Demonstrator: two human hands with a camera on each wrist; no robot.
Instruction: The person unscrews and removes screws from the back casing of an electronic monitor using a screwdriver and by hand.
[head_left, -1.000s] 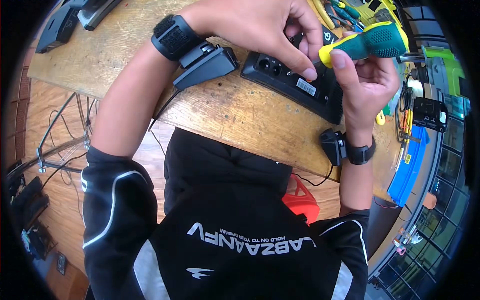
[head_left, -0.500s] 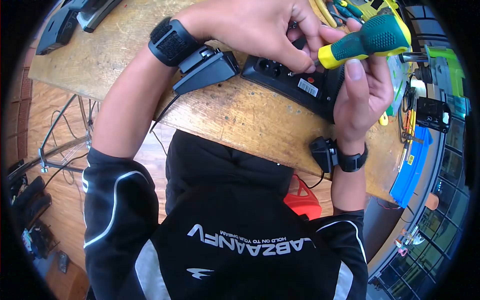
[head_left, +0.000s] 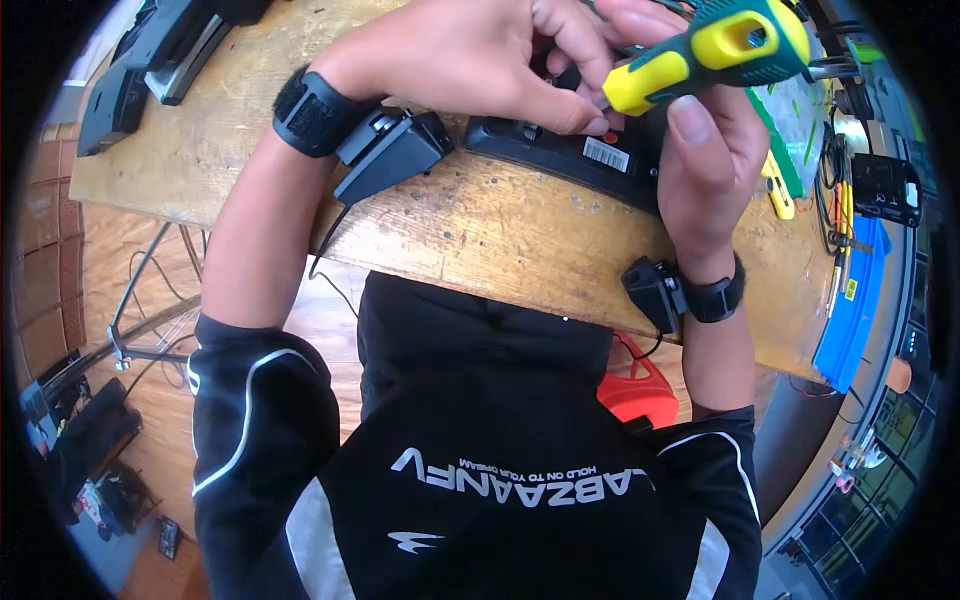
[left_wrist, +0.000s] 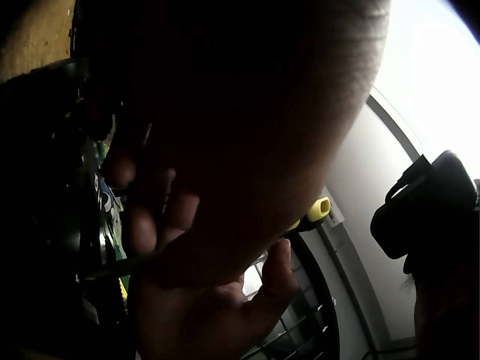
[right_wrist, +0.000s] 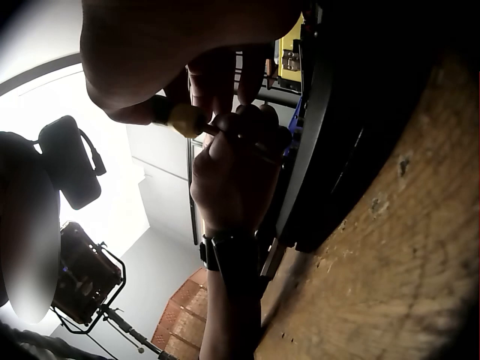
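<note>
My right hand (head_left: 715, 170) grips a green and yellow screwdriver (head_left: 700, 60) by its handle. The thumb lies along the handle's near side. My left hand (head_left: 480, 65) pinches the screwdriver's thin shaft (right_wrist: 251, 146) just ahead of the yellow collar, its fingers bunched together. Below both hands a black device casing (head_left: 560, 160) lies on the bench; it bears a white barcode label (head_left: 606, 154) and an orange dot. The shaft runs down toward this casing, and its tip is hidden. In the left wrist view, the left hand (left_wrist: 247, 150) is mostly in shadow.
The worn wooden bench (head_left: 450, 230) has its front edge close to my lap. A yellow cutter (head_left: 779, 190), a green-edged mat, cables and a blue tray (head_left: 852, 310) are on the right. Black equipment (head_left: 170, 60) stands at the back left. A red object (head_left: 640, 390) shows below the bench.
The screwdriver handle has turned, showing a yellow face with a hole where green grip showed before. My left fingers have moved off the orange dot to the shaft. The head view has shifted slightly.
</note>
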